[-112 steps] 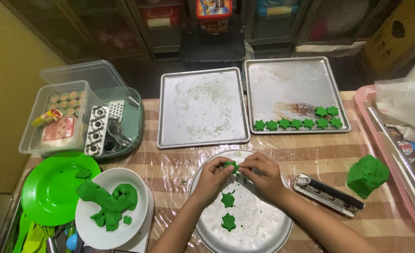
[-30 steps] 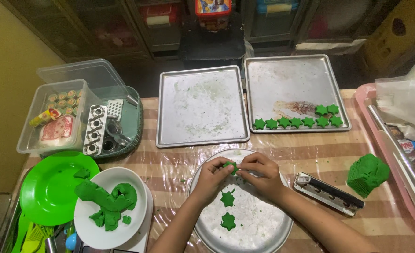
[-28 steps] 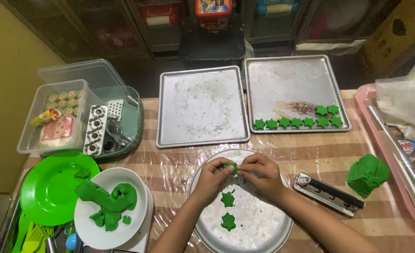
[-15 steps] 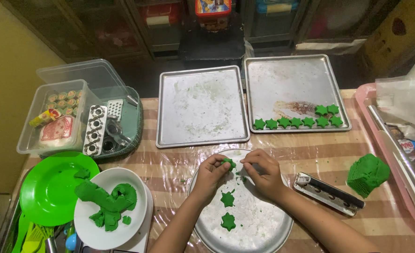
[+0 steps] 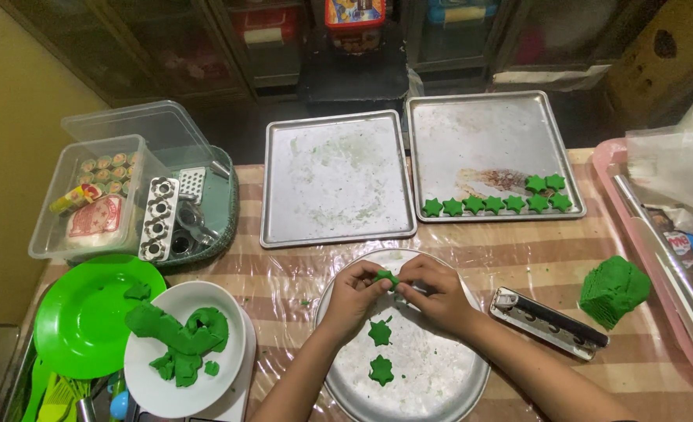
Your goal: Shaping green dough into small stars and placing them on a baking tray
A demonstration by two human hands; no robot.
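My left hand [image 5: 352,295] and my right hand [image 5: 437,291] meet over a round metal plate [image 5: 448,381] dusted with flour. Together their fingertips pinch a small piece of green dough [image 5: 385,277]. Two green star-shaped dough pieces [image 5: 379,334] [image 5: 381,370] lie on the plate just below my hands. Farther back, a row of green star cookies [image 5: 503,202] sits along the front edge of the right baking tray [image 5: 487,133].
An unfilled baking tray [image 5: 334,176] lies at the back centre. A white bowl [image 5: 152,377] holds green dough scraps, beside a green plate [image 5: 80,328]. A block of green dough [image 5: 614,289], a metal cutter tool [image 5: 548,322], a clear plastic box [image 5: 96,199] and a pink tray [image 5: 643,234] surround the work area.
My hands parted slightly half a second ago and have come back together on the small green dough piece. Everything else stays in place.
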